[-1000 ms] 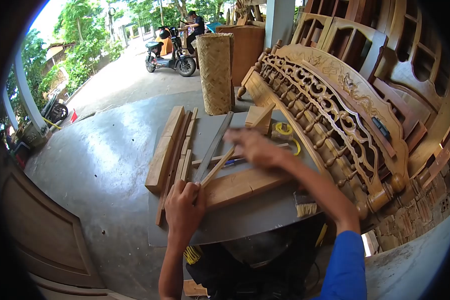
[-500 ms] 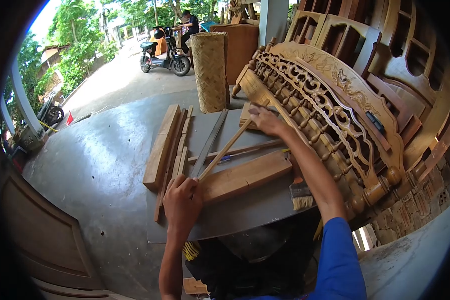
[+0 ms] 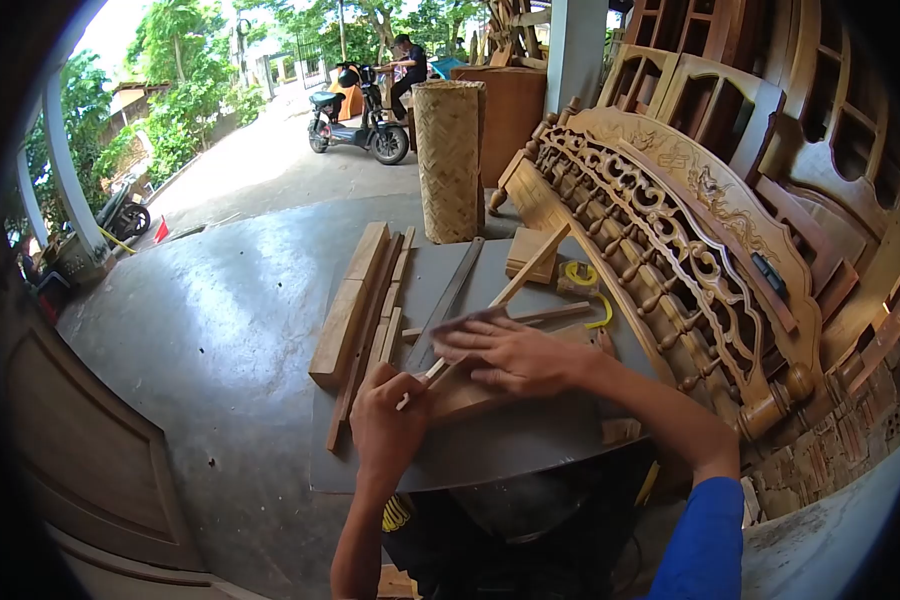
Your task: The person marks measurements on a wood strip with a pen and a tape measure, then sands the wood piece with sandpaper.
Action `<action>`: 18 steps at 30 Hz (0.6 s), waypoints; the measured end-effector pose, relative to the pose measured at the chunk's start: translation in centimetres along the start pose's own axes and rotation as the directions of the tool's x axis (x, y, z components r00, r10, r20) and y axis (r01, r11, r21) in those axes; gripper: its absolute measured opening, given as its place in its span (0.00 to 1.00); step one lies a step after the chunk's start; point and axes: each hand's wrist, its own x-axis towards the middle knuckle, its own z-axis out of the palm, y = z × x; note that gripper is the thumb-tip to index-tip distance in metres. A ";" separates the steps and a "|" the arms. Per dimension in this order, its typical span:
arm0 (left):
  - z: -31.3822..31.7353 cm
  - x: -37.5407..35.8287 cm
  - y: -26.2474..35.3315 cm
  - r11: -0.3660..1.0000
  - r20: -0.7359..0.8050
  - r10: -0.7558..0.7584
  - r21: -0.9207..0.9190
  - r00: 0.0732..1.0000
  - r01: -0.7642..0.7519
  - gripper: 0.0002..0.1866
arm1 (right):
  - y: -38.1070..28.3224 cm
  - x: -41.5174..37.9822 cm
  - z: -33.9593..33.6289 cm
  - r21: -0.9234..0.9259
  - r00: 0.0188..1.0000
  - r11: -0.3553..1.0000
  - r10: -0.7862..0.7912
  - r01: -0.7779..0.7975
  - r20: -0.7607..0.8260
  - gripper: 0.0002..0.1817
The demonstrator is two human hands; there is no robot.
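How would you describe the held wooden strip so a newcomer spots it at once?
Find the tall woven roll standing beyond the grey tabletop. On this side of it, a thin, pale wooden strip slants from the left hand, beneath the right hand, toward the upper right. Unlike the strips lying along the tabletop's left, it is gripped.

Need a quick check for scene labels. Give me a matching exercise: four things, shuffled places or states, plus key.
Things
1. left hand
2. woven roll
3. right hand
4. scooter

Places or states
A. upright, beyond the far edge of the table
B. parked in the background, near another person
C. closed on the near end of a wooden strip
D. over that strip, between its ends

Pairs: 1-C, 2-A, 3-D, 4-B
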 end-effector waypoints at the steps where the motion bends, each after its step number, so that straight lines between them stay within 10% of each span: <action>1: 0.0 -0.1 0.3 0.999 -0.016 0.021 0.043 1.000 -0.020 0.05 | 0.5 0.0 -0.1 0.040 0.999 0.998 0.044 -0.045 0.012 0.26; 3: 0.1 -0.7 0.3 0.998 -0.006 0.040 0.054 0.999 -0.040 0.04 | 3.4 0.1 -0.7 0.127 0.989 0.981 0.143 -0.147 0.044 0.25; 5: 0.1 -0.5 -0.3 0.998 0.007 0.060 -0.017 0.998 -0.060 0.03 | 7.8 -0.6 -1.4 0.142 0.783 0.782 0.619 -0.607 -0.064 0.23; 7: -0.1 -0.7 -0.3 0.995 0.044 0.095 -0.026 0.995 -0.093 0.04 | 8.7 -0.5 -0.7 0.067 0.750 0.764 0.643 -0.641 -0.157 0.24; 10: 0.1 -0.8 -0.1 0.998 0.048 0.063 0.013 0.997 -0.064 0.05 | 1.9 0.1 1.1 -0.041 0.954 0.960 0.270 -0.277 -0.133 0.25; 17: -0.4 -0.7 -0.3 0.990 0.092 0.116 -0.095 0.989 -0.108 0.04 | 6.0 0.3 -0.9 0.198 0.729 0.737 0.673 -0.646 -0.125 0.23; 18: -0.4 -0.6 -0.3 0.989 0.085 0.117 -0.101 0.990 -0.108 0.03 | 3.9 0.8 0.8 0.044 0.860 0.887 0.456 -0.459 -0.227 0.23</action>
